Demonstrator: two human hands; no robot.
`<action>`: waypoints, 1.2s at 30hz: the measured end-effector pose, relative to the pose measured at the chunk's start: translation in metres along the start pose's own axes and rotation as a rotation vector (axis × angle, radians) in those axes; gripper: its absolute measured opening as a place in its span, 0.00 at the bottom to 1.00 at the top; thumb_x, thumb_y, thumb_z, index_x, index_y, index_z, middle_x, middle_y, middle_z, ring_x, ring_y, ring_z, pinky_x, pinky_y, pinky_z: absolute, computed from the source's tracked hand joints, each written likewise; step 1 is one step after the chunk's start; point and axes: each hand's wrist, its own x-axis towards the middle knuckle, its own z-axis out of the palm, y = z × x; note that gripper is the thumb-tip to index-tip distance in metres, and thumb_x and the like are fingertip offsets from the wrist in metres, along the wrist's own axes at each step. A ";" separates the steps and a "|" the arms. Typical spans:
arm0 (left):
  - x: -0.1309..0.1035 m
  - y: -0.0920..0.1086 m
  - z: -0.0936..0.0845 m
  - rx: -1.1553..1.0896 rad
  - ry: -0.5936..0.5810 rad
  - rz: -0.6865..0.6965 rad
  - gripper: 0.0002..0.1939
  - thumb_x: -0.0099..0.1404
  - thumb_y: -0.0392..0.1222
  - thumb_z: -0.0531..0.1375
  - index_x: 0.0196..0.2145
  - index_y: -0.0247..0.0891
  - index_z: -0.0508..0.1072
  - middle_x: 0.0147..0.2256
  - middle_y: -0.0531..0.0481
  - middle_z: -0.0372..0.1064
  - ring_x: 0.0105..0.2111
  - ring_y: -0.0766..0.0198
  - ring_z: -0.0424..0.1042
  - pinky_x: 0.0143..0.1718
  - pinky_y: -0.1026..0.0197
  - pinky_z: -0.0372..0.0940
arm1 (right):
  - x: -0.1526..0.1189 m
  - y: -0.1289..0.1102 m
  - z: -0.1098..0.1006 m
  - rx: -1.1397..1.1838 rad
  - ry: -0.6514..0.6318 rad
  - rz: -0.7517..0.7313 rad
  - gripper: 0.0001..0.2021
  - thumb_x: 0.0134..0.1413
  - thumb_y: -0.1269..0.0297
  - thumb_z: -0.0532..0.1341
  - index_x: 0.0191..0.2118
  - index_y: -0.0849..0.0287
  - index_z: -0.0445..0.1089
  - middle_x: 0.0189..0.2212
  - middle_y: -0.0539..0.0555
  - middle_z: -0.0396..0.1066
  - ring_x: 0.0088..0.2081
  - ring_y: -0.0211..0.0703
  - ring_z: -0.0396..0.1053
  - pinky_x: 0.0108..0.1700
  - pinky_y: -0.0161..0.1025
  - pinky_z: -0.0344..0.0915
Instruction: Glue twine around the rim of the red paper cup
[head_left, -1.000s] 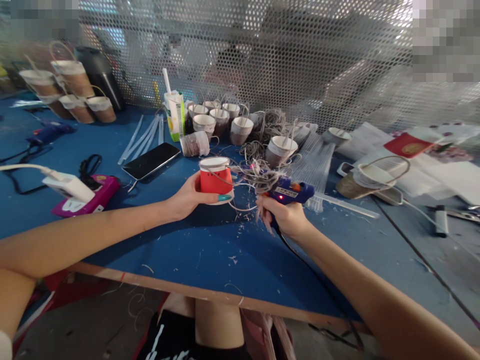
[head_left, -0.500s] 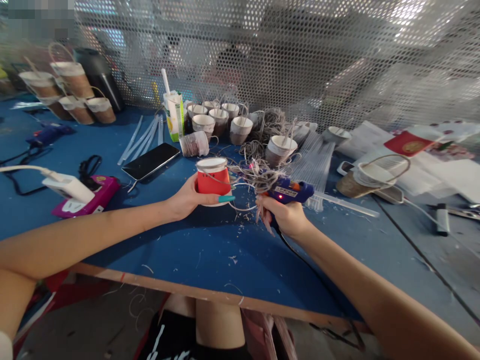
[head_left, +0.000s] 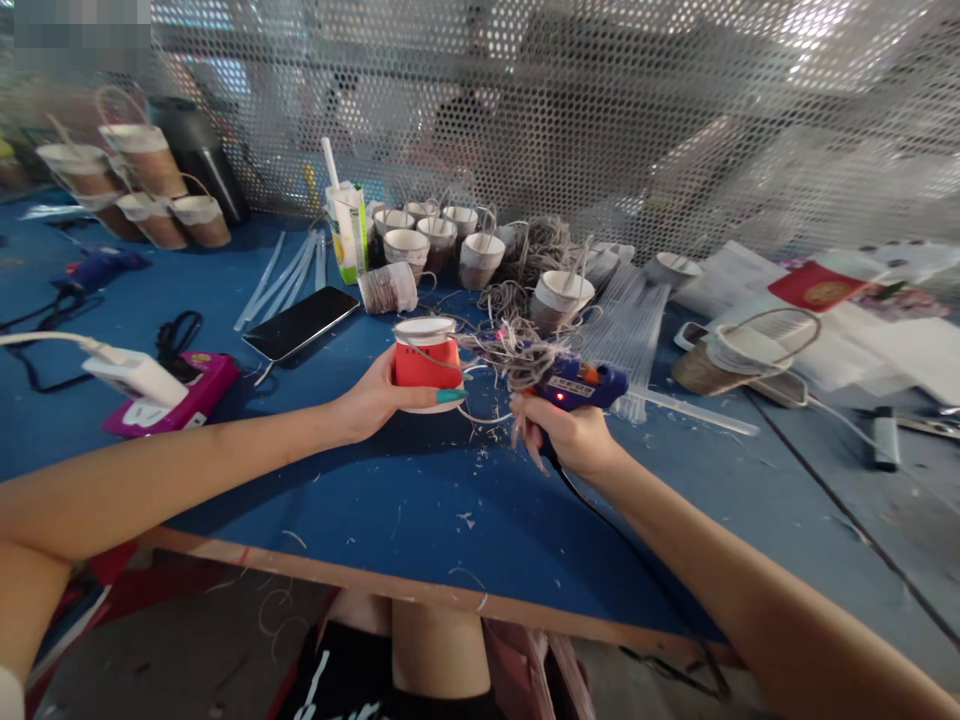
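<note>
In the left hand (head_left: 381,396) sits a red, white-rimmed cup (head_left: 421,372).

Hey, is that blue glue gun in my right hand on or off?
On, apparently: a red light glows on the glue gun, just above the right hand.

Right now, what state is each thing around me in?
Red cup, upright in the left hand
Glue gun, in the right hand, red light lit
Phone, lying flat, screen dark
Drink carton, upright, straw inserted
Small cup near the carton, tipped on its side
Black flask, standing
</note>
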 end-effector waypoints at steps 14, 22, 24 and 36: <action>-0.001 0.004 0.003 -0.015 -0.017 0.025 0.30 0.40 0.39 0.75 0.43 0.39 0.73 0.39 0.49 0.76 0.42 0.57 0.73 0.51 0.51 0.65 | 0.000 0.000 0.001 -0.011 -0.011 -0.004 0.20 0.40 0.60 0.61 0.05 0.55 0.60 0.06 0.51 0.59 0.11 0.36 0.60 0.17 0.35 0.64; -0.002 0.002 0.002 -0.102 -0.039 -0.010 0.29 0.40 0.38 0.74 0.42 0.39 0.74 0.37 0.49 0.77 0.38 0.58 0.76 0.45 0.53 0.69 | 0.000 -0.001 -0.001 -0.013 0.001 0.013 0.19 0.38 0.61 0.60 0.04 0.56 0.60 0.06 0.51 0.58 0.10 0.35 0.60 0.17 0.35 0.64; -0.002 0.002 0.003 -0.118 -0.043 -0.008 0.29 0.40 0.38 0.75 0.42 0.38 0.74 0.37 0.49 0.77 0.38 0.58 0.76 0.45 0.54 0.69 | 0.000 -0.001 -0.001 -0.018 -0.005 0.005 0.19 0.38 0.61 0.60 0.04 0.56 0.60 0.06 0.51 0.59 0.11 0.35 0.61 0.16 0.35 0.64; -0.002 0.004 0.005 -0.095 -0.051 -0.033 0.29 0.38 0.37 0.76 0.40 0.37 0.74 0.35 0.49 0.78 0.35 0.59 0.77 0.45 0.52 0.71 | 0.002 0.001 -0.001 -0.018 -0.001 0.017 0.18 0.38 0.63 0.60 0.05 0.56 0.60 0.06 0.51 0.59 0.11 0.35 0.59 0.15 0.34 0.62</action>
